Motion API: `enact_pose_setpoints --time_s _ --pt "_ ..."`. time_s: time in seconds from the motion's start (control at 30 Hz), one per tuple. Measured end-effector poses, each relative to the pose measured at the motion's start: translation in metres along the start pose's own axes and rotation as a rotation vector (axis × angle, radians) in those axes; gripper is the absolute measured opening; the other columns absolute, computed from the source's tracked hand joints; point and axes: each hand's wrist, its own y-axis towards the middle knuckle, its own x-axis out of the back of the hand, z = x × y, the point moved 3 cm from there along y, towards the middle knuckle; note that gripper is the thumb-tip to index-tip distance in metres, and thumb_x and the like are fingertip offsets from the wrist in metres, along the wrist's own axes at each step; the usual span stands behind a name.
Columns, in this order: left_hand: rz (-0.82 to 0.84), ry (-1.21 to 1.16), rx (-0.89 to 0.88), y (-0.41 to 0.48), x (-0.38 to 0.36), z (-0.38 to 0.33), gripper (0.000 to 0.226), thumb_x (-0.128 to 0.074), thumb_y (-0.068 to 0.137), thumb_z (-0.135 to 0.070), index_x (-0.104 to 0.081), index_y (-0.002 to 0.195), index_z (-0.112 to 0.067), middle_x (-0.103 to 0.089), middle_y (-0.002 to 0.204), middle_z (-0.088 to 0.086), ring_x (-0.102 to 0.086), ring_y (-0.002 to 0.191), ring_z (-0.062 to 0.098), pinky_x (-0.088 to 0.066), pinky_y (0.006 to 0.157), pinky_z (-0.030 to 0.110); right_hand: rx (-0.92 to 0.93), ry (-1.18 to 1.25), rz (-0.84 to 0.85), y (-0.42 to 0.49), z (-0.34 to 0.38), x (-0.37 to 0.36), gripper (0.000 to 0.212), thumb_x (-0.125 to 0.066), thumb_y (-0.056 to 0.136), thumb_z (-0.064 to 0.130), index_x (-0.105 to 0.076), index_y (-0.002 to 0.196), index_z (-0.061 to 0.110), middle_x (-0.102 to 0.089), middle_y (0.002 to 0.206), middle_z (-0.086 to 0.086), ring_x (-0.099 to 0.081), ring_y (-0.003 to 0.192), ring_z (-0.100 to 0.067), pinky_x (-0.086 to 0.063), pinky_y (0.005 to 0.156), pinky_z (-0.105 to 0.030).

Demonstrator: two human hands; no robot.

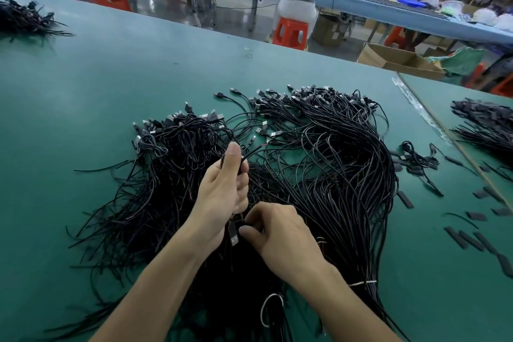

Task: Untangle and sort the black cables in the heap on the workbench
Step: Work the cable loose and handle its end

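Green matting is covering the workbench [111, 78], and the black cables [319, 153] are lying on it in one big heap, directly in front of the person. Most plugs are pointing to the far side and the bare tails are spreading toward the near edge, so I think the heap is being worked from the tail end.

The left hand [222, 189] is gripping a few of these cables in a fist, thumb up, just above the heap. Probably it is serving as an anchor, so that one strand can slide out. The right hand [277, 230] is curling its fingers and pinching into the cables just beside a USB plug [234, 236] that is hanging under the left fist. Which strand exactly, I cannot tell.

On the right part of the heap the cables are running parallel and a white tie [363, 282] is binding them, so this part seems already ordered. A far bundle [25, 19] on the left and a side bundle [483, 125] on the right are resting well apart, likely as sorted piles. Most of the heap is looking not yet untangled.
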Motion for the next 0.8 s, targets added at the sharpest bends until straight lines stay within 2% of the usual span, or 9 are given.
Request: enact_pose_setpoints --time_s 0.1,0.17,0.27,0.4,0.53,0.6,0.67,0.73,0.8 --pt "0.002 -0.033 -0.021 -0.002 -0.003 -0.003 0.050 -0.048 0.079 -0.070 -0.052 0.063 -0.023 -0.032 0.053 -0.008 -0.023 0.040 0.006 -0.024 0.034 0.017 -0.078 0.058 0.033 0.004 0.000 -0.003 0.018 -0.065 0.089 0.043 -0.063 0.090 0.025 -0.061 0.083 0.009 -0.064 0.079 -0.017 -0.055 0.071 -0.037" --pt "0.005 -0.038 -0.008 -0.003 -0.003 -0.005 0.055 -0.043 0.079 -0.074 -0.044 0.056 -0.024 -0.030 0.051 -0.007 -0.021 0.039 0.006 -0.022 0.033 0.017 -0.060 0.078 0.012 0.006 0.001 -0.003 0.016 -0.066 0.089 0.040 -0.061 0.088 0.025 -0.059 0.079 0.008 -0.063 0.074 -0.018 -0.056 0.068 -0.040" --pt "0.008 0.007 0.012 -0.004 -0.002 -0.006 0.064 -0.031 0.082 -0.078 -0.038 0.051 -0.022 -0.029 0.045 -0.004 -0.022 0.034 0.008 -0.022 0.033 0.015 -0.019 0.076 -0.066 0.005 0.002 0.002 0.012 -0.066 0.090 0.039 -0.061 0.090 0.028 -0.063 0.080 0.008 -0.063 0.072 -0.016 -0.056 0.066 -0.038" --pt "0.024 0.024 0.051 -0.007 -0.004 -0.006 0.071 -0.021 0.081 -0.081 -0.033 0.046 -0.021 -0.026 0.040 -0.001 -0.021 0.028 0.010 -0.022 0.031 0.014 0.008 -0.034 -0.123 0.004 0.002 0.009 0.010 -0.060 0.091 0.039 -0.062 0.091 0.030 -0.064 0.083 0.011 -0.063 0.074 -0.013 -0.050 0.062 -0.029" --pt "0.058 0.047 0.048 -0.008 -0.006 -0.006 0.075 -0.012 0.082 -0.081 -0.037 0.046 -0.020 -0.024 0.040 -0.004 -0.018 0.030 0.009 -0.020 0.031 0.014 0.025 -0.060 -0.191 0.000 0.003 0.015 0.014 -0.057 0.091 0.040 -0.059 0.086 0.027 -0.060 0.084 0.010 -0.060 0.072 -0.013 -0.051 0.062 -0.032" --pt "0.050 0.058 0.026 -0.007 -0.005 -0.009 0.077 -0.008 0.086 -0.077 -0.040 0.046 -0.021 -0.025 0.041 -0.005 -0.018 0.032 0.008 -0.020 0.032 0.014 0.017 0.029 -0.275 -0.001 0.003 0.022 0.014 -0.057 0.091 0.037 -0.060 0.083 0.026 -0.060 0.081 0.011 -0.060 0.070 -0.009 -0.054 0.063 -0.034" --pt "0.058 0.081 0.023 -0.006 -0.003 -0.009 0.076 -0.011 0.095 -0.070 -0.042 0.045 -0.022 -0.028 0.041 -0.006 -0.019 0.032 0.008 -0.020 0.033 0.015 0.013 0.220 -0.409 -0.002 0.004 0.035 0.014 -0.060 0.091 0.030 -0.061 0.078 0.027 -0.062 0.074 0.011 -0.059 0.064 -0.005 -0.053 0.059 -0.027" --pt "0.090 0.158 0.009 -0.006 -0.005 -0.008 0.073 -0.021 0.102 -0.060 -0.046 0.045 -0.022 -0.030 0.040 -0.007 -0.021 0.032 0.009 -0.020 0.035 0.016 0.000 0.416 -0.564 -0.004 0.005 0.051 0.019 -0.063 0.092 0.022 -0.062 0.074 0.028 -0.062 0.067 0.011 -0.058 0.059 -0.004 -0.046 0.053 -0.016" --pt "0.135 0.232 -0.002 -0.007 -0.008 -0.007 0.062 -0.034 0.096 -0.055 -0.052 0.048 -0.020 -0.031 0.039 -0.007 -0.022 0.032 0.011 -0.020 0.037 0.017 -0.005 0.630 -0.589 -0.004 0.008 0.063 0.020 -0.065 0.092 0.019 -0.064 0.074 0.027 -0.063 0.067 0.011 -0.058 0.057 -0.004 -0.048 0.054 -0.019"
